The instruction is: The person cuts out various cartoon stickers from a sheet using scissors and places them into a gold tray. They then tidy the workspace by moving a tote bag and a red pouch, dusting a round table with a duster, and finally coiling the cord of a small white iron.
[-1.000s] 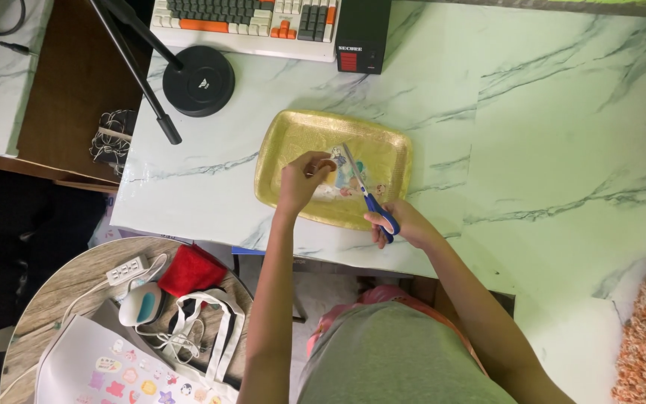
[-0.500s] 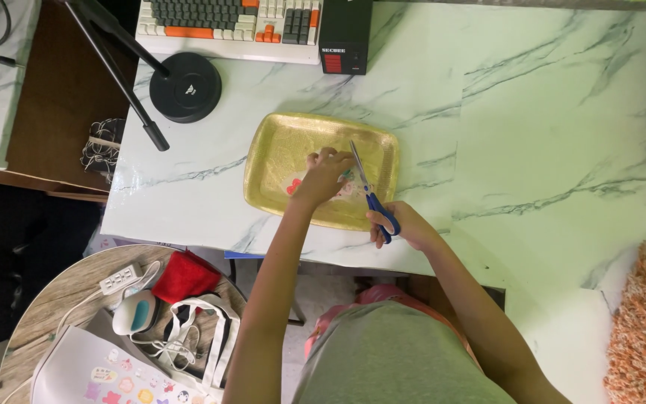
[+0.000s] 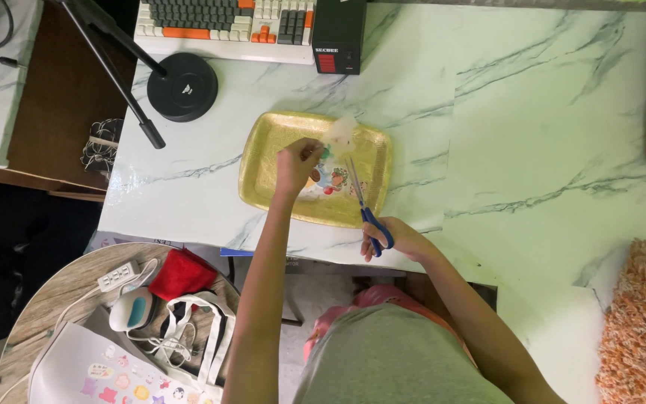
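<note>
gold tray (image 3: 263, 161), blue-handled scissors (image 3: 364, 206), white marble table (image 3: 502, 150) (grey veins), red-and-green printed sticker sheet (image 3: 329, 179), grey/orange keyboard (image 3: 218, 19).

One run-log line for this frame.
left hand: holds clear packet | right hand: blue-handled scissors | under: gold tray

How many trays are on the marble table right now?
1. A gold rectangular tray sits on the marble table, below the keyboard, under the left hand and the blue-handled scissors.
</note>
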